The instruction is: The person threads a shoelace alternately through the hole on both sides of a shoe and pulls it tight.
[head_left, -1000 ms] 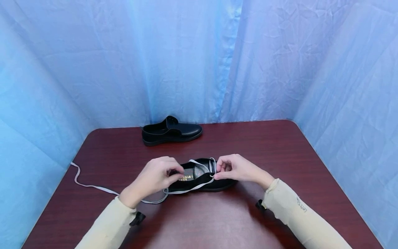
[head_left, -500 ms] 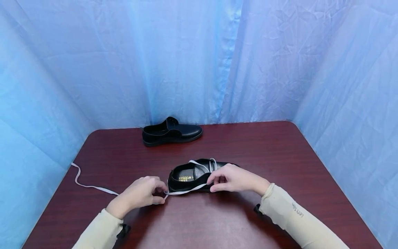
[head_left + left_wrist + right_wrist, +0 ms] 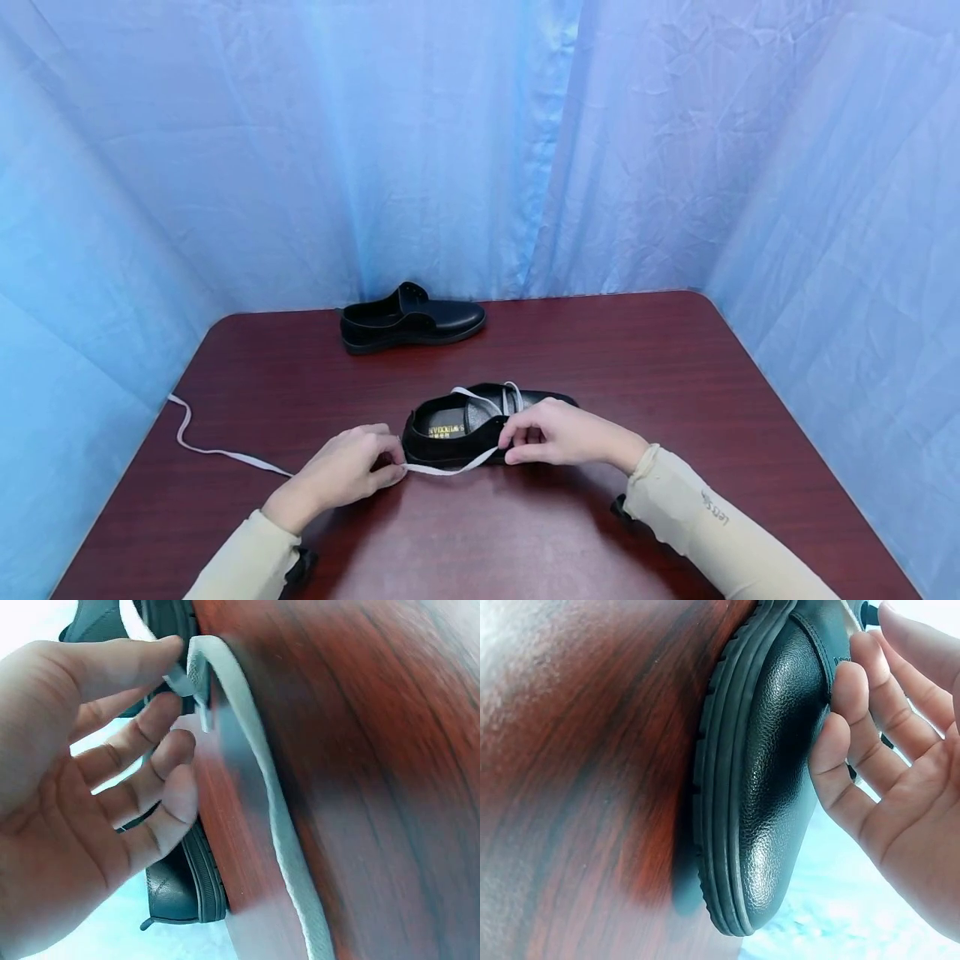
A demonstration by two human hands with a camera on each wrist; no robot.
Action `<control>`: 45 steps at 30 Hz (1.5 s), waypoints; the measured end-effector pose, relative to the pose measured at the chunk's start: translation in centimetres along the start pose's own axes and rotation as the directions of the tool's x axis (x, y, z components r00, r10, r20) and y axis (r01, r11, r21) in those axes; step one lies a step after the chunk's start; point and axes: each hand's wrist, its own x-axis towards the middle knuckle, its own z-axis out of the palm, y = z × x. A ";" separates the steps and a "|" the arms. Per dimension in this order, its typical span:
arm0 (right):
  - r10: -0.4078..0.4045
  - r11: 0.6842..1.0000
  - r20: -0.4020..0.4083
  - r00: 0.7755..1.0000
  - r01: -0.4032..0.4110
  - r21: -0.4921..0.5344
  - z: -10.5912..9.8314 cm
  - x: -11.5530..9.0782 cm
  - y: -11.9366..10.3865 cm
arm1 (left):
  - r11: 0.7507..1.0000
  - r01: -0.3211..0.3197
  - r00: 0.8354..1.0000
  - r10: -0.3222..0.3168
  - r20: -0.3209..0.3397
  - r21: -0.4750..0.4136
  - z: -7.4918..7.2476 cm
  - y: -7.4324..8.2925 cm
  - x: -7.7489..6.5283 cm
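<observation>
A black leather shoe (image 3: 435, 450), toe to the right, stands on the table with a pale flat shoelace (image 3: 450, 472) threaded across its front. My left hand (image 3: 341, 467), by the heel, pinches that lace between thumb and index finger; the left wrist view shows the lace (image 3: 262, 765) looped past the fingertips, with a short end hanging there. Close to the near eyelet flap, my right hand (image 3: 558, 433) pinches the lace where it leaves the shoe. Its fingers hide the eyelets. In the right wrist view the shoe's toe (image 3: 780, 787) lies beside the curled fingers.
A second black shoe (image 3: 412, 325), without a lace, stands farther back on the dark red table (image 3: 600, 350). The lace's long tail (image 3: 232, 454) trails over the left table edge. Blue curtains (image 3: 450, 150) enclose the back and sides.
My left hand has come down and left from above the shoe opening to the lace near the heel. The right hand has shifted slightly down and left. The lace between them has moved slightly off the shoe's side.
</observation>
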 end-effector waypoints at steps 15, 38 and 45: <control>0.009 1.000 -0.042 0.999 -0.008 0.015 0.4 0.6 -1.1 | 0.993 -0.075 0.969 0.052 -0.240 -0.089 -0.2 2.7 1.6; 0.103 0.934 0.012 0.995 -0.101 0.342 2.1 1.3 -2.5 | 0.986 -0.163 0.929 0.148 -0.338 -0.017 0.8 7.8 5.3; 0.087 0.950 -0.021 0.996 -0.076 0.303 2.0 1.4 -2.0 | 0.988 -0.157 0.936 0.144 -0.322 -0.013 0.7 7.9 5.5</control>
